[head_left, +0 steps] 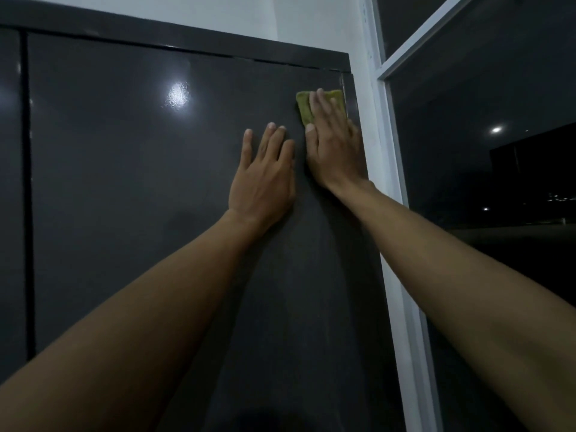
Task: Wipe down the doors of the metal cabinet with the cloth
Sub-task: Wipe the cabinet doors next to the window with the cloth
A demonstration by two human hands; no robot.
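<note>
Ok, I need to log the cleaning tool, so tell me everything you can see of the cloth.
The cloth is a small yellow-green rectangle, soft-looking with a slightly rough surface. It lies flat against the dark cabinet door near its upper right corner, close to the right edge. The right hand presses on it with straight fingers, hiding its middle and lower right part. Nothing else touches it.

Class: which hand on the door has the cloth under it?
The right hand, by the white frame: its flat fingers press the green cloth. The left hand rests bare on the door.
</note>
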